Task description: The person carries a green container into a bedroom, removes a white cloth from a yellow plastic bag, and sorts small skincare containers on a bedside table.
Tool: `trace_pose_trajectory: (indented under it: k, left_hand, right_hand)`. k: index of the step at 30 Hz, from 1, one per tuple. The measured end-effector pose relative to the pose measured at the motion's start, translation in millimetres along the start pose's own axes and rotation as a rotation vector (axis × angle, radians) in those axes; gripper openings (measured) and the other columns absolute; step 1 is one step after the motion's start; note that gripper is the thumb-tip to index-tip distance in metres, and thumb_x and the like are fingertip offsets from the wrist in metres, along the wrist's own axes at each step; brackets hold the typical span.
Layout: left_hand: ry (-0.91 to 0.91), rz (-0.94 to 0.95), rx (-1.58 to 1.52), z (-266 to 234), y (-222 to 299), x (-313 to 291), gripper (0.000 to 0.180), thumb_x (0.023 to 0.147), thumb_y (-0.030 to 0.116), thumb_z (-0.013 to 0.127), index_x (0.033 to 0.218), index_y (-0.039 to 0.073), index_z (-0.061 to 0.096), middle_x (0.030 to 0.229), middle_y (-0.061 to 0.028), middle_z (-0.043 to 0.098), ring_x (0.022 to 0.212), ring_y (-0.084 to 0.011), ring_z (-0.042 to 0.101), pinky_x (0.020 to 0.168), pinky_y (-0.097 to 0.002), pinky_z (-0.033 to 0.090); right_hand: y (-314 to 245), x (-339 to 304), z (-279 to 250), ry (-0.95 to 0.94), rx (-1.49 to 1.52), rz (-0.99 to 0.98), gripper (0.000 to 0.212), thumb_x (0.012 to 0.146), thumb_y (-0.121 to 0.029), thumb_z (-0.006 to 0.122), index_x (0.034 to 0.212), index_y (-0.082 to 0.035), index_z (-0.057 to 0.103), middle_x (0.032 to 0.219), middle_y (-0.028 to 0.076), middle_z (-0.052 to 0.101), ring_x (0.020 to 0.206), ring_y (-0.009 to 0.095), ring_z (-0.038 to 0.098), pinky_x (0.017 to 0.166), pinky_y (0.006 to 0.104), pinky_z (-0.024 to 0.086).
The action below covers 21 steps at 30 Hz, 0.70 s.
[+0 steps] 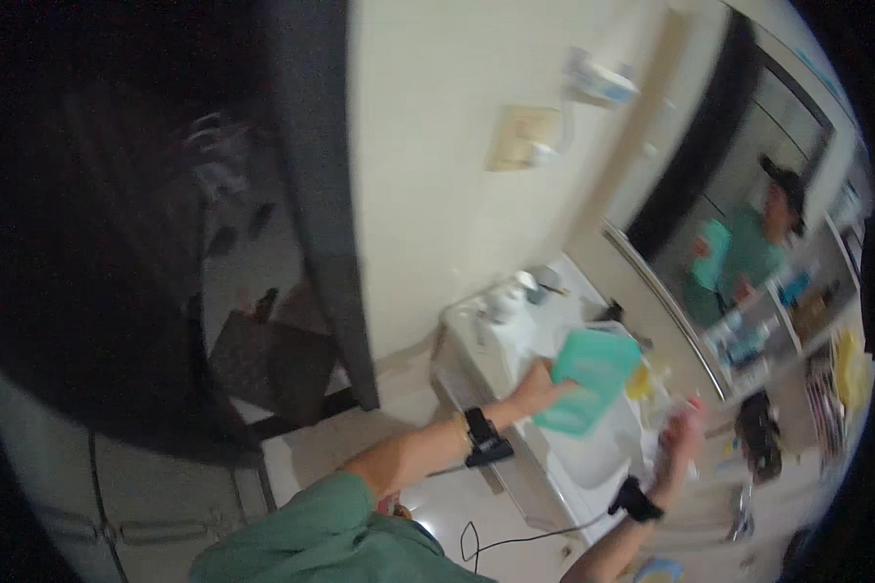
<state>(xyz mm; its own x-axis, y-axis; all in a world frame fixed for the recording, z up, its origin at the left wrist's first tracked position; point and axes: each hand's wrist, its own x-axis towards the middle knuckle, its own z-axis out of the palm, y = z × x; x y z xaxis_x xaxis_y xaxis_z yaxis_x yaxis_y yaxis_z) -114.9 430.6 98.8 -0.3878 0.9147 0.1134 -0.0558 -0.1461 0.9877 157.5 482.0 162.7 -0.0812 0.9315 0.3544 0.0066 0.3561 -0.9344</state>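
A translucent green plastic container [603, 369], roughly rectangular, is tilted over the white sink [593, 462]. My left hand [533, 391] grips it by its left edge, with the thumb lying on the near face. To the right of the basin, my right hand [683, 437] is raised and smeared by motion. Something pinkish shows at its fingertips, too blurred to tell from the fingers. A yellow item [640, 382] lies just beyond the container, between the two hands.
White bottles [506, 301] stand on the sink's far left corner. A mirror cabinet [608, 233] with shelves [792, 316] hangs above. Dark objects [756, 432] hang at the right. A thin black cable [525, 539] crosses below my arms. A dark doorway [326, 253] opens on the left.
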Motion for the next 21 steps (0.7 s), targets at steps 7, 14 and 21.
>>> trace_pose_trajectory:
  k: [7,14,21]
  left_hand:
    - [-0.294,0.485,1.165,-171.7,-109.2,-84.0,0.012,0.067,0.015,0.068,0.073,0.006,0.063,0.068,-0.0148,0.058,0.074,-0.0323,0.058,0.078,-0.0425,0.042]
    - [0.685,-0.063,0.038,-394.2,15.9,-230.2,0.022,0.082,0.009,0.06,0.101,-0.003,0.06,0.095,-0.0077,0.063,0.083,-0.0156,0.059,0.073,-0.0297,0.047]
    - [1.193,0.37,-0.09,-609.7,11.3,-222.6,0.019,0.085,0.007,0.057,0.102,-0.001,0.059,0.098,-0.0054,0.061,0.082,-0.0155,0.057,0.075,-0.0303,0.045]
  right_hand:
    - [209.8,-55.0,15.1,-0.291,-0.816,-0.374,0.015,0.087,-0.017,0.048,0.09,-0.003,0.055,0.065,0.011,0.052,0.061,0.029,0.052,0.059,0.036,0.043]
    - [25.3,-159.4,270.4,-1.008,-0.107,0.278,0.009,0.09,-0.015,0.052,0.097,-0.009,0.055,0.063,-0.006,0.045,0.051,0.002,0.038,0.045,0.0186,0.03]
    - [-5.5,-233.8,585.6,-1.475,-0.141,-0.003,0.019,0.089,-0.014,0.053,0.108,-0.01,0.055,0.074,0.008,0.059,0.057,0.011,0.046,0.052,0.025,0.039]
